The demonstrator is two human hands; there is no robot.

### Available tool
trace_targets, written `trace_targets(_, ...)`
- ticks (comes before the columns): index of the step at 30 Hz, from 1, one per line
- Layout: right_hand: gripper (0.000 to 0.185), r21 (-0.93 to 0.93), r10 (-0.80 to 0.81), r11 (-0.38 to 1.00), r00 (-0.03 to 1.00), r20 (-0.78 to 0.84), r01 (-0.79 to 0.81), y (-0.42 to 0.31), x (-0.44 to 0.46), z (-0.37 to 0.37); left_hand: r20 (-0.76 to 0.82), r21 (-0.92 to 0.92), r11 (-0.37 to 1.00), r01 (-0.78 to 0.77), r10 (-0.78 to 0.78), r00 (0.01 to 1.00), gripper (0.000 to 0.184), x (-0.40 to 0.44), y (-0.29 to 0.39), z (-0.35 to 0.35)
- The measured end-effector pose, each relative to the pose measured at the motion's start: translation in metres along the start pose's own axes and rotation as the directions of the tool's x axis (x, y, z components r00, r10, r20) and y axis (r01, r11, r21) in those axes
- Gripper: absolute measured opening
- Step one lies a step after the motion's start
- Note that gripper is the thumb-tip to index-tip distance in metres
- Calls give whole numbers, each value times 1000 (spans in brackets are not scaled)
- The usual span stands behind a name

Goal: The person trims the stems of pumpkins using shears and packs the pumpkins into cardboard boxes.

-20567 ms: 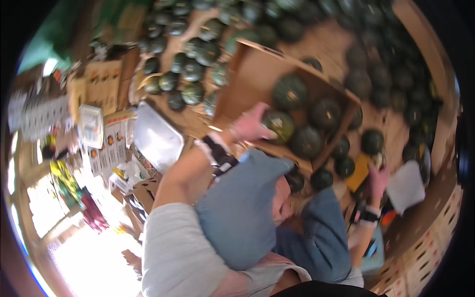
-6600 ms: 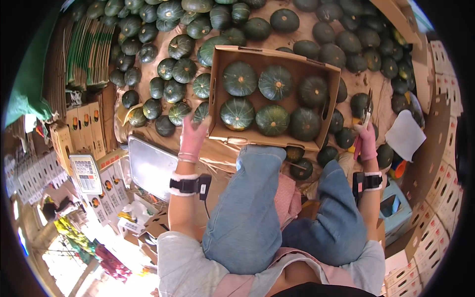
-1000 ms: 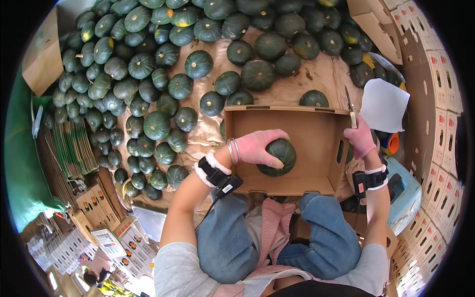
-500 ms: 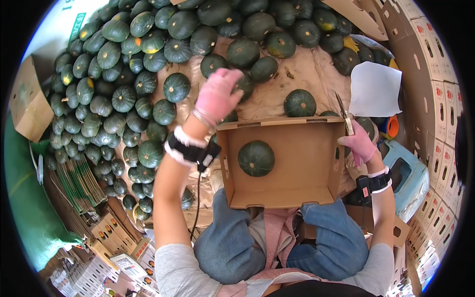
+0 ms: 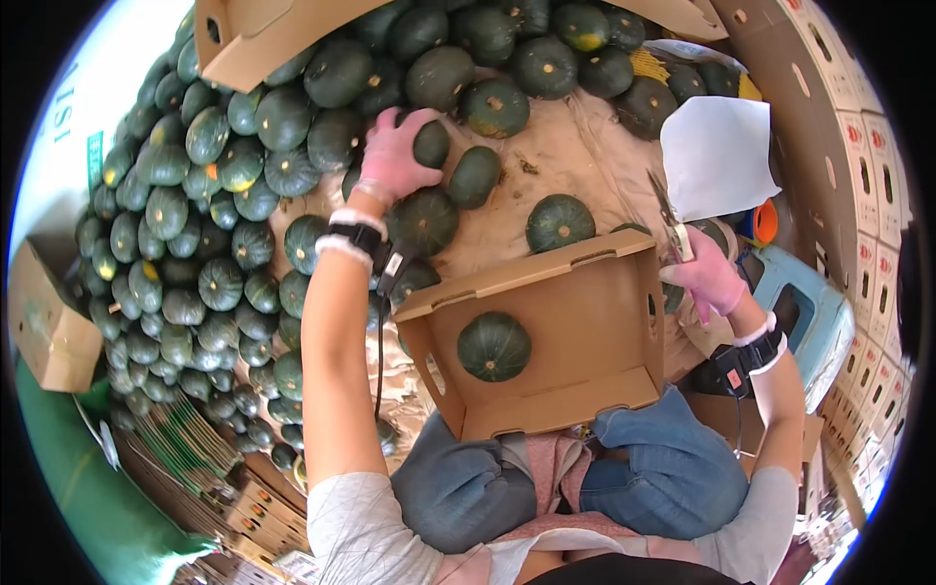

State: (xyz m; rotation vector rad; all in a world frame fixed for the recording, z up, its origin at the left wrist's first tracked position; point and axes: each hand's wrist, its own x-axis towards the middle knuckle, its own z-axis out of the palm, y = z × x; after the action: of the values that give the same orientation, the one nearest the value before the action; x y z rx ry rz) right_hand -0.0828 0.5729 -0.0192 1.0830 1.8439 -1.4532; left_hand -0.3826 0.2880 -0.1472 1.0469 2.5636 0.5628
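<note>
My left hand [image 5: 398, 161], in a pink glove, is closed on a small dark green kabocha squash [image 5: 432, 144] in the pile beyond the box. Larger squashes touch it on several sides. Across my knees rests a tilted open cardboard box [image 5: 585, 366]. One kabocha squash [image 5: 494, 347] lies inside it, toward the left. At the box's right side, my gloved right hand [image 5: 710, 276] grips a pair of shears [image 5: 677, 229] by the handles, blades pointing up and away. Another kabocha squash [image 5: 561, 223] sits on the sheet just past the box's far edge.
A heap of squashes [image 5: 185, 263] spreads over the left and far side. Brown sheeting [image 5: 585, 146] covers the floor ahead. On the right are a white sheet [image 5: 720, 156], a blue plastic stool [image 5: 804, 302] and stacked cartons [image 5: 868, 185]. A cardboard box [image 5: 258, 39] stands top left.
My left hand has moved forward and left and closed on a small squash in the pile. The box has tilted and turned slightly. My right hand still holds the shears.
</note>
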Motion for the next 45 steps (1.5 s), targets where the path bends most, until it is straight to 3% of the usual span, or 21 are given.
trace_targets(2, 38, 45, -159, 987, 987, 40, 157, 16, 18, 6, -181, -228, 970, -88, 46, 982, 83, -13, -1, -14)
trace_targets(3, 34, 114, -177, 979, 984, 38, 171, 16, 20, 9, -127, -618, 786, -15, -81, 989, 84, -23, 3, -20)
trace_targets(5, 30, 167, -111, 981, 990, 83, 96, 5, 22, 9, 100, -993, 38, 113, -240, 966, 86, -45, 18, -36)
trace_targets(6, 28, 184, -79, 981, 991, 112, 58, 0, 23, 9, 158, -965, -226, 133, -95, 983, 86, -59, 9, -32)
trace_targets(8, 26, 171, -153, 976, 980, 124, 131, -3, 28, 12, 293, -763, -553, 336, 167, 941, 85, -79, 27, -45)
trace_targets(11, 27, 169, -205, 970, 962, 179, 175, -7, 30, 14, 265, -849, -426, 312, 168, 950, 86, -99, 79, -46)
trace_targets(12, 29, 200, -144, 974, 972, 185, 107, -17, 18, 14, 268, -953, 206, 223, 228, 936, 93, -102, 80, -43)
trace_targets(13, 30, 195, -156, 973, 971, 180, 121, -15, 17, 14, 180, -965, 253, 74, 427, 886, 94, -108, 104, -44)
trace_targets(14, 30, 184, -172, 973, 969, 176, 139, -13, 17, 13, 144, -802, 517, -298, 653, 744, 93, -106, 117, -43)
trace_targets(15, 31, 168, -210, 968, 970, 124, 188, -8, 20, 14, 190, -779, 558, -286, 645, 740, 87, -119, 140, -44)
trace_targets(17, 32, 125, -269, 957, 963, 32, 263, 8, 20, 18, 301, -900, 436, -1, 624, 721, 90, -140, 148, -19)
trace_targets(18, 38, -11, -327, 944, 936, -130, 329, 12, 16, 20, 341, -933, 313, 179, 604, 721, 92, -146, 148, -7)
trace_targets(20, 49, -308, -541, 836, 778, -319, 454, -12, -15, 25, 460, -743, -246, 622, 488, 742, 94, -159, 148, -4)
trace_targets(21, 52, -463, -627, 755, 717, -304, 464, -21, -25, 25, 429, -541, -505, 673, 523, 737, 95, -162, 150, -6)
trace_targets(23, 58, -722, -786, 533, 575, -229, 440, -34, -37, 29, 348, -516, -620, 591, 479, 806, 97, -155, 154, -15)
trace_targets(24, 61, -718, -768, 536, 609, -198, 443, -36, -41, 33, 304, -504, -668, 547, 455, 837, 98, -150, 154, -20)
trace_targets(28, 55, -677, -786, 529, 596, -164, 511, -31, -40, 51, 214, -672, -590, 448, 425, 880, 104, -137, 141, -29)
trace_targets(33, 46, -698, -814, 497, 556, -168, 516, -34, -44, 55, 20, -876, -463, 133, 241, 970, 115, -133, 152, -30)
trace_targets(34, 45, -700, -806, 504, 566, -171, 506, -34, -45, 55, 59, -950, -290, 118, 203, 977, 115, -132, 153, -31)
trace_targets(37, 45, -632, -818, 516, 552, -162, 578, -32, -45, 52, 134, -982, -113, 152, 151, 979, 115, -132, 153, -34)
trace_targets(45, 46, -679, -776, 500, 626, -75, 538, -39, -49, 50, 260, -965, -14, 263, 110, 959, 115, -137, 158, -35)
